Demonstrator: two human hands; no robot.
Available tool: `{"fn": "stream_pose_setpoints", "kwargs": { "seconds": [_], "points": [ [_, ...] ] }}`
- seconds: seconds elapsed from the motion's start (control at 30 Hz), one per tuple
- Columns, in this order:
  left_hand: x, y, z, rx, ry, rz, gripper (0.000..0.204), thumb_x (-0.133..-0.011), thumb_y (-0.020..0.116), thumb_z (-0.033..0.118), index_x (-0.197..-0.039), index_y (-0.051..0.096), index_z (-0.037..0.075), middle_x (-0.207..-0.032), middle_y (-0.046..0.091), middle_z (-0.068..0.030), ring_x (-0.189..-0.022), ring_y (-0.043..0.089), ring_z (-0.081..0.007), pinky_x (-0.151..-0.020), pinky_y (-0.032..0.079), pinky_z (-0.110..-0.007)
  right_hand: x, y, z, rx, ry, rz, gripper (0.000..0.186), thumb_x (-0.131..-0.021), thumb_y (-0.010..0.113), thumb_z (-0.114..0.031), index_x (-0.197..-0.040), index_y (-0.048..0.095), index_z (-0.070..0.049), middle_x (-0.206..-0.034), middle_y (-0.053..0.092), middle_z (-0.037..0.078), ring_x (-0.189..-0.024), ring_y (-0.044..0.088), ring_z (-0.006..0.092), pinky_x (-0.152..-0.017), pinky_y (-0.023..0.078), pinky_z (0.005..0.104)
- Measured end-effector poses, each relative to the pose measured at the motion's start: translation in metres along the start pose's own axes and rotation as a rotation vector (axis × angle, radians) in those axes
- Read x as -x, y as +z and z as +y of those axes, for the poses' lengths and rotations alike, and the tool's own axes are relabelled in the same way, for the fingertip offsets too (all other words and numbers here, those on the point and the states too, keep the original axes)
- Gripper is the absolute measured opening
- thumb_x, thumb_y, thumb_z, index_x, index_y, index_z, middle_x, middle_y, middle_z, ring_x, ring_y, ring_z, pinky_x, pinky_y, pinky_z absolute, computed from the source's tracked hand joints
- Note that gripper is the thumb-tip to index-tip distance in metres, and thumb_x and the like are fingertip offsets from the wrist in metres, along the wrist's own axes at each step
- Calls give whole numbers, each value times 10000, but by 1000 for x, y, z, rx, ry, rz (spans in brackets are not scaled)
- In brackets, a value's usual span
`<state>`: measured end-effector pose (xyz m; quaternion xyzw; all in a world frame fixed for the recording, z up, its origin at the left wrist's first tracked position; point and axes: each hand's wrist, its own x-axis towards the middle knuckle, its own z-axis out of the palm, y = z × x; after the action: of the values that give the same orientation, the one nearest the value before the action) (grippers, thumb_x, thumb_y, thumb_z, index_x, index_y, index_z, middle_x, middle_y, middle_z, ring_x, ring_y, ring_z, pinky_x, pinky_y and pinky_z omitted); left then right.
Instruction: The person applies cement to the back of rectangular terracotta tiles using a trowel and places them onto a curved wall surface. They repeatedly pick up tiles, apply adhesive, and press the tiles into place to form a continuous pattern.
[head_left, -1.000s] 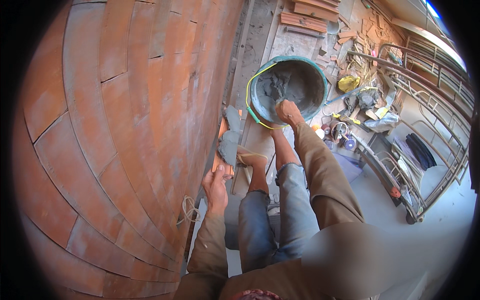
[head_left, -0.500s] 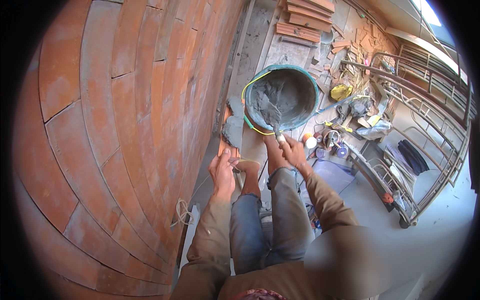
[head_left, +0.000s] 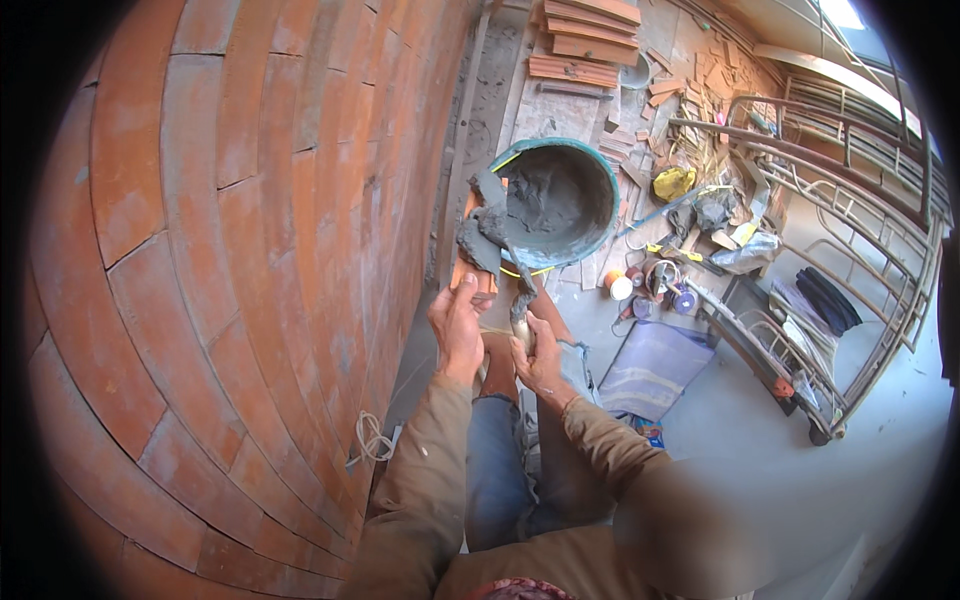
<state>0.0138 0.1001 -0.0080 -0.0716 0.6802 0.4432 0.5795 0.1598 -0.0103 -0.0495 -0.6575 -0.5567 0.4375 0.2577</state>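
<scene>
Trowel has swung from bucket to brick; right hand grips the handle, left hand clasps the brick, where tilting could drop mortar.

Bucket rim partly behind brick

The brick is orange, the mortar grey and the bucket rim teal.

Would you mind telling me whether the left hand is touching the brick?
Touching: the head view shows the left hand holding the brick by its near end, the thumb laid against it.
</scene>
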Motion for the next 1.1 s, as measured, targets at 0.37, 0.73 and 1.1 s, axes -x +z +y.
{"fn": "stream_pose_setpoints", "kwargs": {
  "seconds": [0.37,0.73,1.1],
  "points": [
    [-28,-35,7,-26,-18,-69,166,-969,643,207,-960,646,41,-875,651,-42,-805,620,-144,-749,497,-304,6,-85,7,-56,52,-405,499,-876,684,-138,-1321,514,11,-1048,660,216,-894,686,372,-767,537,401],
    [-2,-31,10,56,-60,-16,142,-967,647,180,-988,641,40,-894,644,-46,-825,629,-155,-760,509,-309,-41,-17,8,-21,-7,-31,461,-853,720,-113,-1248,544,47,-1093,652,239,-966,673,393,-830,540,408],
    [-7,-51,2,30,-65,-131,116,-964,645,163,-1006,620,59,-937,642,-39,-844,628,-159,-773,498,-332,-39,-54,4,-36,-19,-254,442,-894,653,-173,-1282,563,19,-924,675,159,-767,698,276,-714,552,369]
  ]
}}
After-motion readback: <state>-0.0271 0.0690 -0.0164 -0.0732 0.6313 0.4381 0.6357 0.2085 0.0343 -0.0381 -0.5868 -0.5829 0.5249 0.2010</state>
